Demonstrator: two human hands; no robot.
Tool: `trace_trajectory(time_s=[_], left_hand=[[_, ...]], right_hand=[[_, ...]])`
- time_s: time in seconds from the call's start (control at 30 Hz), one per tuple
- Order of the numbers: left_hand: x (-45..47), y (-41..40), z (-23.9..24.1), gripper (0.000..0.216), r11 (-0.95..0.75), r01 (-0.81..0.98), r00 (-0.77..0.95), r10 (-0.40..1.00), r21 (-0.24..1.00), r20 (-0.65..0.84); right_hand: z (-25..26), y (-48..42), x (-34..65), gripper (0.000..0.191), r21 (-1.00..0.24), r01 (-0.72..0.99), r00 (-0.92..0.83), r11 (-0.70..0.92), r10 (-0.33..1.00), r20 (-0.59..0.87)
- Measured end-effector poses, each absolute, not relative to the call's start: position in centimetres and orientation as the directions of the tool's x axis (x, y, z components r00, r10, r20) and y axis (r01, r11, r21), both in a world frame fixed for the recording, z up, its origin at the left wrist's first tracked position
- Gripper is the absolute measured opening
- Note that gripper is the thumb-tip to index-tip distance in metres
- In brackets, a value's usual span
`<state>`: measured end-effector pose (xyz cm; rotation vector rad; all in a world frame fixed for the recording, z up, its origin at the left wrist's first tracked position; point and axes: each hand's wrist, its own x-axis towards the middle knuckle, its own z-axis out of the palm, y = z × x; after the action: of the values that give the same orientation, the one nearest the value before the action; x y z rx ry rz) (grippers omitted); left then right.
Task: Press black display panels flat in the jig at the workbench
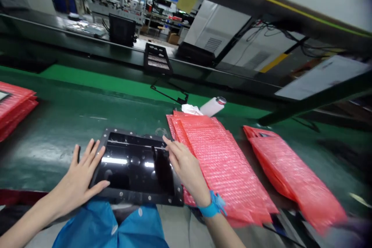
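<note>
A black flat panel (138,168) with a glossy screen and small round metal spots along its frame lies at the front edge of the green bench. My left hand (83,174) rests on its left edge, fingers spread and thumb over the lower left part. At the upper right corner is my right hand (186,166), its thumb and index finger close together and the other fingers curled. Whatever may be between those fingertips is too small to make out. A blue band circles my right wrist. Bright light strips reflect in the screen.
Red bubble-wrap bags (215,159) are stacked right of the panel, with another red pile (293,174) further right and red bags (16,108) at far left. A white bottle (213,106) and crumpled white tissue (192,109) stand behind. A thin black frame (168,95) lies beyond.
</note>
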<state>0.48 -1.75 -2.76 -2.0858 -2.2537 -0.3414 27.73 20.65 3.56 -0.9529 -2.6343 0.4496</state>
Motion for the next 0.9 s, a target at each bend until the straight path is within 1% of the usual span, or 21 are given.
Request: trace_trajectory(time_s=[0.07, 0.1, 0.17, 0.23, 0.3, 0.37, 0.47, 0.63, 0.77, 0.83, 0.9], left_hand=[[0.9, -1.7, -2.6, 0.096, 0.076, 0.993, -0.094, 0.974, 0.095, 0.205], [1.1, -1.7, -2.5, 0.096, 0.082, 0.993, -0.098, 0.973, 0.084, 0.211], [1.3, -1.7, -2.4, 0.095, 0.095, 0.993, -0.109, 0.969, 0.074, 0.22], [1.4, -1.8, -2.3, 0.093, 0.102, 0.992, -0.116, 0.968, 0.075, 0.221], [1.5, -1.8, -2.2, 0.093, 0.102, 0.992, -0.118, 0.968, 0.079, 0.223], [1.8, -1.8, -2.1, 0.093, 0.105, 0.99, -0.123, 0.964, 0.091, 0.233], [2.1, -1.9, -2.0, 0.089, 0.125, 0.985, -0.151, 0.958, 0.12, 0.245], [2.4, -1.9, -1.9, 0.084, 0.157, 0.973, -0.194, 0.952, 0.167, 0.235], [2.2, -2.0, -1.9, 0.081, 0.141, 0.956, -0.198, 0.958, 0.259, 0.21], [2.0, -1.9, -1.8, 0.075, 0.111, 0.929, -0.199, 0.954, 0.353, 0.224], [1.9, -1.9, -1.8, 0.066, 0.074, 0.874, -0.212, 0.947, 0.481, 0.24]], right_hand=[[3.0, 21.3, 25.3, 0.054, -0.48, 0.416, -0.804, 0.773, 0.559, 0.204], [2.5, 21.4, 24.3, 0.058, -0.5, 0.367, -0.829, 0.784, 0.52, 0.208], [1.7, 21.5, 22.6, 0.063, -0.488, 0.34, -0.85, 0.804, 0.485, 0.205], [1.0, 21.4, 21.6, 0.063, -0.434, 0.365, -0.852, 0.824, 0.483, 0.202], [0.5, 21.3, 21.2, 0.061, -0.41, 0.374, -0.844, 0.832, 0.488, 0.221], [0.1, 21.4, 20.9, 0.056, -0.432, 0.356, -0.83, 0.829, 0.493, 0.26], [-0.4, 21.9, 20.5, 0.049, -0.498, 0.312, -0.809, 0.809, 0.501, 0.308], [-0.7, 23.2, 19.9, 0.045, -0.575, 0.257, -0.797, 0.777, 0.507, 0.328], [0.6, 23.6, 19.9, 0.044, -0.598, 0.221, -0.787, 0.771, 0.502, 0.357], [1.5, 23.5, 20.0, 0.043, -0.609, 0.191, -0.787, 0.77, 0.491, 0.374], [2.4, 23.4, 20.2, 0.042, -0.622, 0.17, -0.795, 0.765, 0.479, 0.372]])
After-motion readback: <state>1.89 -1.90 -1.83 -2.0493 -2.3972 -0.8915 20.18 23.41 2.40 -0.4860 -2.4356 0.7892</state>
